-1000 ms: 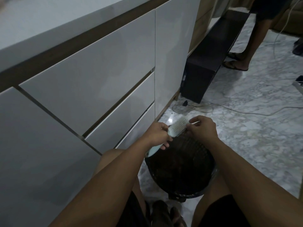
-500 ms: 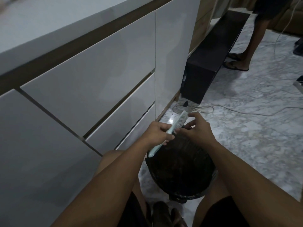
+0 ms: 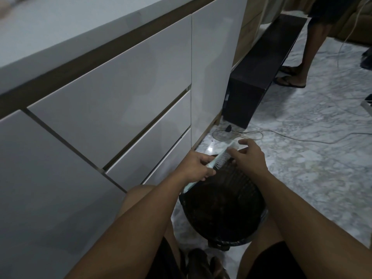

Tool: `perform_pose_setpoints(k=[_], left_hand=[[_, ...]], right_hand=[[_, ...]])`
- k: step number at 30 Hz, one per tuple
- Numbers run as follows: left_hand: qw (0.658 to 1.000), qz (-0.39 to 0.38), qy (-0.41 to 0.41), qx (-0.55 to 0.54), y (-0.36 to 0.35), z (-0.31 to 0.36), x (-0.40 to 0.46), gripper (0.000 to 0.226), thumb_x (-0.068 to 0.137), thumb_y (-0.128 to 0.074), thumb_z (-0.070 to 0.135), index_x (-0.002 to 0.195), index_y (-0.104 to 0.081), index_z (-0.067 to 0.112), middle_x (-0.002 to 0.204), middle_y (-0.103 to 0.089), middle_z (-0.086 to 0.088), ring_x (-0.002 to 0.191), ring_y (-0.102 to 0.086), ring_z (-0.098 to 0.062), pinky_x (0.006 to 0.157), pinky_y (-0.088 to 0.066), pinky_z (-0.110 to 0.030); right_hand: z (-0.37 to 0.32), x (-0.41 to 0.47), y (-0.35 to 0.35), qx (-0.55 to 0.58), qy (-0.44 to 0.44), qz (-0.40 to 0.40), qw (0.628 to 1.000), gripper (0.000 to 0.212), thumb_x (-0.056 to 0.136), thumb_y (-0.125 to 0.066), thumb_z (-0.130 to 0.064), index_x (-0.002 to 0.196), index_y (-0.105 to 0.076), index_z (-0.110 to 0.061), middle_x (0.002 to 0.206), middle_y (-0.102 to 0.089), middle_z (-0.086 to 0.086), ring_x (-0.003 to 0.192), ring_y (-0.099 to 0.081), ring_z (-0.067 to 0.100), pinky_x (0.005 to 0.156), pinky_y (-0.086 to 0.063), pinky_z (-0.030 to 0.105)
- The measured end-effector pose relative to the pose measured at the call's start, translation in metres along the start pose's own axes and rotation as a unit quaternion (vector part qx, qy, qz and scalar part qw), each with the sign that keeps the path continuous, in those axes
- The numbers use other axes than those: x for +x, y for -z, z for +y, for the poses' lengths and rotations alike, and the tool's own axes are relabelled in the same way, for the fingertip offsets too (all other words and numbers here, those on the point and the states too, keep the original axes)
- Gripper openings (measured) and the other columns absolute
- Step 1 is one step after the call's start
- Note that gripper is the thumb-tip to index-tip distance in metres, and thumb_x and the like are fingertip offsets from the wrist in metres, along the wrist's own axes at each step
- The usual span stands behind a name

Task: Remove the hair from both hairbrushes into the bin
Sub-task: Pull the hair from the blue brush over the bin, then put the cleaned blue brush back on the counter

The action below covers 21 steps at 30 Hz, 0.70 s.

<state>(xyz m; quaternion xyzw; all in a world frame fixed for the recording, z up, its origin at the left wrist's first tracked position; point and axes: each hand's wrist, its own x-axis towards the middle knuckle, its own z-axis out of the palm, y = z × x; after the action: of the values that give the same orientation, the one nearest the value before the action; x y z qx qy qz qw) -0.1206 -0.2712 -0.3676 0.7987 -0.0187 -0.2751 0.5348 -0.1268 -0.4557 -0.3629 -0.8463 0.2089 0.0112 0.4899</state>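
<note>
My left hand (image 3: 196, 167) grips the handle of a pale blue hairbrush (image 3: 222, 157), held tilted over the far rim of a black slatted bin (image 3: 241, 188) that stands on the floor between my knees. The bristles face right, towards my right hand (image 3: 249, 160). That hand's thumb touches the bristles near the middle of the head, while its forefinger stretches out past the brush tip. I cannot make out any hair between the fingers. The bin's inside is dark with brownish contents. No second hairbrush is in view.
A white drawer cabinet (image 3: 120, 97) fills the left side, close to my left arm. Beyond the bin are a dark low bench (image 3: 261, 77), cables (image 3: 302, 137) across the marble floor, and a standing person's legs in sandals (image 3: 291, 81).
The brush has tipped more onto its edge. My right hand has slid from the brush tip back along the bristles, and its fingers have spread apart.
</note>
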Motion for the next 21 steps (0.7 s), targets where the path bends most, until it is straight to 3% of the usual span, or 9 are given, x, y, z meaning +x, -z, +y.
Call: perform_pose_setpoints(k=[2,6,9,11,13,16,19,21], left_hand=[[1.0,-0.008,0.0,0.009,-0.001,-0.002,0.0,0.047,0.078,-0.076,0.003,0.123,-0.07,0.016,0.108,-0.073,-0.006,0.07,-0.065,-0.013,0.061,-0.055,-0.026],[1.0,-0.003,-0.001,-0.012,-0.002,-0.003,0.001,0.047,0.079,-0.075,0.001,0.123,-0.069,0.015,0.101,-0.073,-0.004,0.065,-0.064,-0.012,0.063,-0.057,-0.029],[0.999,0.006,0.009,-0.045,-0.004,-0.001,0.0,0.046,0.081,-0.072,-0.003,0.125,-0.067,0.009,0.087,-0.071,0.002,0.062,-0.063,-0.012,0.064,-0.057,-0.03],[0.997,0.008,0.022,-0.074,-0.004,0.001,-0.003,0.047,0.084,-0.07,-0.005,0.129,-0.061,0.004,0.087,-0.069,0.0,0.062,-0.065,-0.014,0.062,-0.058,-0.029],[0.994,0.009,0.031,-0.103,-0.003,0.004,-0.005,0.049,0.085,-0.068,-0.006,0.132,-0.057,0.003,0.099,-0.07,-0.011,0.064,-0.067,-0.017,0.057,-0.058,-0.028],[0.992,0.005,0.033,-0.125,0.005,0.009,-0.01,0.047,0.084,-0.068,-0.007,0.129,-0.056,0.0,0.115,-0.067,-0.023,0.064,-0.07,-0.02,0.052,-0.056,-0.027],[0.987,-0.011,0.03,-0.159,0.015,0.02,-0.021,0.038,0.086,-0.068,-0.006,0.121,-0.057,0.001,0.103,-0.071,-0.02,0.069,-0.071,-0.023,0.057,-0.059,-0.03],[0.981,-0.017,0.027,-0.193,0.023,0.032,-0.031,0.028,0.086,-0.069,-0.003,0.11,-0.059,0.005,0.092,-0.073,-0.017,0.07,-0.071,-0.025,0.064,-0.061,-0.034]], right_hand=[[0.001,0.003,0.001,-0.009,-0.007,0.038,0.999,0.021,0.086,-0.064,-0.03,0.102,-0.063,-0.017,0.087,-0.072,0.009,0.075,-0.071,0.024,0.077,-0.057,0.038],[0.004,0.008,0.004,0.002,-0.035,0.084,0.996,0.013,0.086,-0.056,-0.024,0.089,-0.067,-0.018,0.09,-0.072,0.006,0.083,-0.07,0.027,0.084,-0.057,0.045],[0.001,0.006,0.006,0.015,-0.044,0.099,0.994,0.014,0.087,-0.061,-0.019,0.099,-0.067,-0.016,0.099,-0.069,0.003,0.094,-0.065,0.021,0.091,-0.052,0.037],[-0.003,0.001,0.007,0.04,-0.051,0.066,0.996,0.03,0.087,-0.066,-0.025,0.114,-0.062,-0.013,0.106,-0.064,0.003,0.098,-0.061,0.019,0.089,-0.05,0.035],[-0.008,-0.002,0.005,0.132,-0.082,-0.003,0.988,0.041,0.087,-0.066,-0.033,0.121,-0.055,-0.013,0.11,-0.064,0.006,0.096,-0.066,0.022,0.086,-0.054,0.04],[-0.02,-0.008,0.006,0.267,-0.101,-0.081,0.955,0.033,0.092,-0.063,-0.022,0.121,-0.051,-0.013,0.102,-0.068,0.011,0.083,-0.07,0.025,0.077,-0.057,0.043],[-0.037,-0.013,0.016,0.3,-0.076,-0.101,0.946,0.028,0.091,-0.063,-0.014,0.118,-0.055,-0.009,0.097,-0.068,0.01,0.083,-0.069,0.025,0.082,-0.055,0.044],[-0.054,-0.015,0.025,0.3,-0.062,-0.102,0.947,0.024,0.092,-0.062,-0.013,0.115,-0.056,-0.009,0.095,-0.067,0.01,0.081,-0.067,0.023,0.075,-0.056,0.039]])
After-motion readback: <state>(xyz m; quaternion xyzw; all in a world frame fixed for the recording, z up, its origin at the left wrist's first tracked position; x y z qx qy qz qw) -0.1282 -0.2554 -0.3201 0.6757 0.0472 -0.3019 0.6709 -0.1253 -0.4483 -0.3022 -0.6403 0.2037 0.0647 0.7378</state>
